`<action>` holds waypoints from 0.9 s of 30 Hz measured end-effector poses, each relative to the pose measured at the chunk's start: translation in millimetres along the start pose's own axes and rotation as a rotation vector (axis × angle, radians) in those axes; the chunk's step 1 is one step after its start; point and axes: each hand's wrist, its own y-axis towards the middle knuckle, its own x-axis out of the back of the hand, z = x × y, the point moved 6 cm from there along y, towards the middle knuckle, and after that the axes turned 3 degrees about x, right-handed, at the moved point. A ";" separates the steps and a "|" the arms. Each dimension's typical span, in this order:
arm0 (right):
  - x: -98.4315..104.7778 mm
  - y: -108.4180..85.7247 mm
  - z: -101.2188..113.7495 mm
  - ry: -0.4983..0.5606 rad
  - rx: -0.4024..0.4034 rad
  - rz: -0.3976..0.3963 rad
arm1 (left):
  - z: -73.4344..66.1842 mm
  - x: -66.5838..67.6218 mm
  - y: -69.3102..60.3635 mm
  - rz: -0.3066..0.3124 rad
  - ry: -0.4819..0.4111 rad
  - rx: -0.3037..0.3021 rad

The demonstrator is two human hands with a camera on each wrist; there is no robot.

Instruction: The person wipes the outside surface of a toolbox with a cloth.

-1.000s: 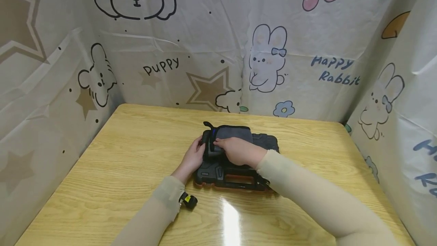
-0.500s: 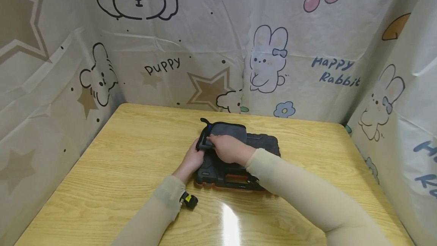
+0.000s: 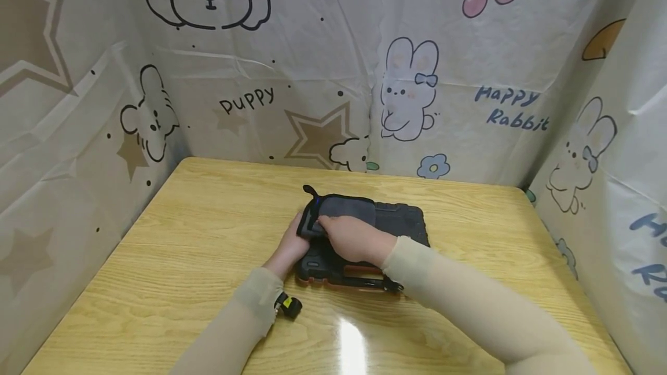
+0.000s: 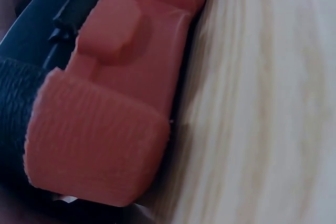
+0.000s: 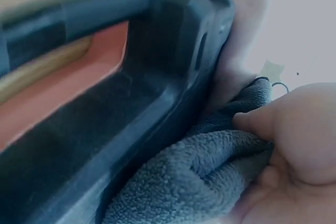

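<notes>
A black plastic tool case [image 3: 403, 224] with a red underside [image 4: 100, 135] lies flat on the table, its handle [image 3: 365, 283] towards me. Over its left part is spread a grey fleecy cloth [image 3: 346, 208] with black edging and a small loop. My right hand [image 3: 356, 240] pinches a bunched fold of this cloth between thumb and fingers, pressed against the case top; the fold shows in the right wrist view. At the case's left end, my left hand [image 3: 292, 247] holds the case edge. The cloth covers most of its fingers.
The case rests on a wood-grain table [image 3: 219, 224]. Patterned cloth walls [image 3: 323, 74] stand along its back and sides. A small black wrist camera [image 3: 289, 307] hangs at my left cuff, just above the table.
My right hand has gone left with the cloth over the case, away from me, then slightly back towards me. The left hand stays at the case's left end, now partly under the cloth.
</notes>
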 end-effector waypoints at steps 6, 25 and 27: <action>-5.5 -11.8 8.5 -0.060 0.038 0.022 | -3.4 1.0 0.9 0.030 -0.001 -0.051; -21.7 -59.5 49.1 -0.196 0.156 0.138 | 3.8 -1.0 2.8 0.034 -0.023 0.036; -22.3 -62.0 50.5 -0.199 0.165 0.132 | 3.0 -0.8 1.8 0.039 -0.015 0.035</action>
